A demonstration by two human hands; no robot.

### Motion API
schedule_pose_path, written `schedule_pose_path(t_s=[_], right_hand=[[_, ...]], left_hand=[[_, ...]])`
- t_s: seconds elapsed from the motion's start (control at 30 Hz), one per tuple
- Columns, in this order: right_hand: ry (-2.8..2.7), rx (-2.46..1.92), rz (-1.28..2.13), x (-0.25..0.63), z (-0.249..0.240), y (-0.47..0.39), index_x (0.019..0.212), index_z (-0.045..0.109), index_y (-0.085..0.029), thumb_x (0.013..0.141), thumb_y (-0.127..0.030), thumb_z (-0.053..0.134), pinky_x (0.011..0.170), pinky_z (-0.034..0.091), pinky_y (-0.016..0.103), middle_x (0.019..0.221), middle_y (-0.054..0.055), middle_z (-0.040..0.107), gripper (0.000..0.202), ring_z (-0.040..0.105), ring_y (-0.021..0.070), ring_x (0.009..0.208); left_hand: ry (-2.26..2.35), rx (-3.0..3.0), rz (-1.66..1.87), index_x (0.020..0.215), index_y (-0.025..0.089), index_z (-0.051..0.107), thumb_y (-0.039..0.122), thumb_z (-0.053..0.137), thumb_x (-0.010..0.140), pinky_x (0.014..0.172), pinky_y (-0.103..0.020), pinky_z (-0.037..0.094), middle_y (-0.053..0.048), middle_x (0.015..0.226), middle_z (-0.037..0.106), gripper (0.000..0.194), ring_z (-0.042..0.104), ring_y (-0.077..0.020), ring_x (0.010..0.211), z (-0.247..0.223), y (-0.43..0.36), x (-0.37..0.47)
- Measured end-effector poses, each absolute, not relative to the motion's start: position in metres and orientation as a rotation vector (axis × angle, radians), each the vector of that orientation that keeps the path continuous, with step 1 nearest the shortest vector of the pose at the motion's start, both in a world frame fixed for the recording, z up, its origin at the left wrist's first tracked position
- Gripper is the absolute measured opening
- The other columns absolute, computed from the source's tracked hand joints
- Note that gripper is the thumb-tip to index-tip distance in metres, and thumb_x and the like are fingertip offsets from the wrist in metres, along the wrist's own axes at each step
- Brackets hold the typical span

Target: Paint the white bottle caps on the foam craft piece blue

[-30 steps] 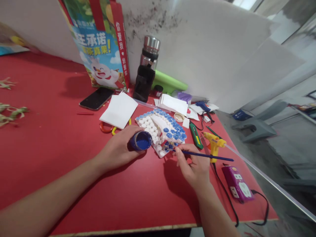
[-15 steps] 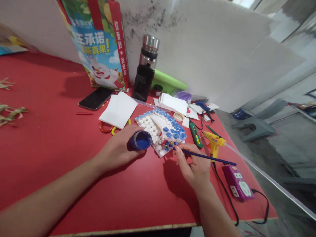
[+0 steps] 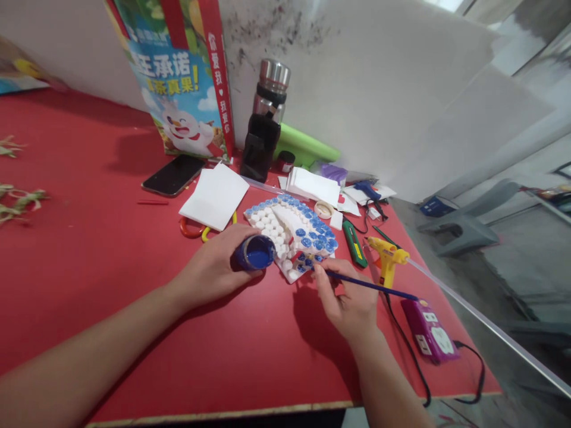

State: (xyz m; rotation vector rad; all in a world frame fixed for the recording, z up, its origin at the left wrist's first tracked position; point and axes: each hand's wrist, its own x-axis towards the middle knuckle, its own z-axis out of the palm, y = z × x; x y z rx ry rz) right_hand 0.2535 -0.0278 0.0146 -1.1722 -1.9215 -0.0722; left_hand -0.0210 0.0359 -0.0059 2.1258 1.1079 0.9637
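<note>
My left hand (image 3: 223, 258) is wrapped round a small jar of blue paint (image 3: 256, 252), its open mouth tilted toward the camera. In my right hand (image 3: 350, 294) a thin blue brush (image 3: 375, 285) is pinched near its front end, its handle pointing right. The brush's tip is hidden at my fingers, by the lower right edge of a craft piece (image 3: 285, 223) covered with small round knobs. Blue knobs run along its top and right side, white ones fill its left part. The jar is just in front of the piece's left side.
Behind stand a printed bag (image 3: 187, 89), a bottle (image 3: 265, 119) and a green roll (image 3: 307, 145). A phone (image 3: 173, 175) and white sheets (image 3: 214, 196) lie left. Rightward are a green cutter (image 3: 354, 244), a yellow glue gun (image 3: 388, 255) and a purple power box (image 3: 428, 330) with cables.
My right hand has shifted slightly left, and the brush handle's far end has moved left with it. My left hand still holds the jar in nearly the same place.
</note>
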Motion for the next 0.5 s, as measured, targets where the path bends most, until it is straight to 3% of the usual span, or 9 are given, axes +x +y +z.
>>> schedule_pose_path(t_s=[0.5], right_hand=[[-1.874, -1.194, -0.122, 0.2531, 0.0177, -0.0287, 0.096, 0.068, -0.021, 0.104, -0.019, 0.067, 0.05, 0.049, 0.024, 0.071, 0.0, 0.073, 0.009, 0.064, 0.0117, 0.05]], left_hand=[[1.121, 2.093, 0.948, 0.132, 0.027, 0.068, 0.038, 0.082, 0.086, 0.107, -0.051, 0.058, -0.01, 0.134, 0.074, 0.049, 0.072, -0.0357, 0.124, -0.0026, 0.0356, -0.0199]])
